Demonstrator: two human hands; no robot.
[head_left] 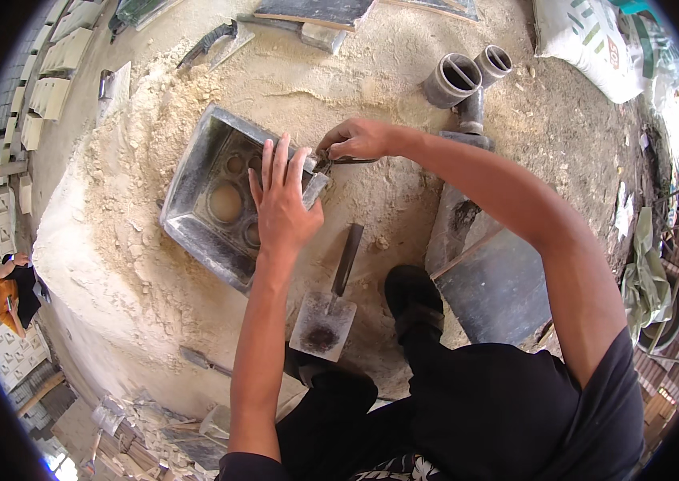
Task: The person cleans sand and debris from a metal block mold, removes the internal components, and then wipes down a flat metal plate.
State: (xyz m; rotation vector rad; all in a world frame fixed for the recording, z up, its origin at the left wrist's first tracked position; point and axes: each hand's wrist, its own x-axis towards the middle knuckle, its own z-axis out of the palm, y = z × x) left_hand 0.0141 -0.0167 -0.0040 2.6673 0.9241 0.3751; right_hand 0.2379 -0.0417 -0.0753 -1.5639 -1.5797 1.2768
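Note:
A grey, dusty rectangular box-like mould [205,255] rests tilted on the sandy ground, with several round holes in its inner face. My left hand [285,210] lies across its right side with fingers stretched out and spread. Just beyond that corner, the fingers of my right hand [362,139] are closed on a thin dark metal piece [354,160]; its far end, by the mould's corner, is too small to make out. Below them, a small flat trowel [325,325] with a dark handle lies near my feet, a dark patch on its blade.
Two grey round cylinders [453,80] stand at the far right, beside a pipe-like piece. A dark slab [495,289] lies right of my shoe [413,297]. White sacks [588,48] sit at the upper right. Another person [15,293] is at the far left near stacked tiles.

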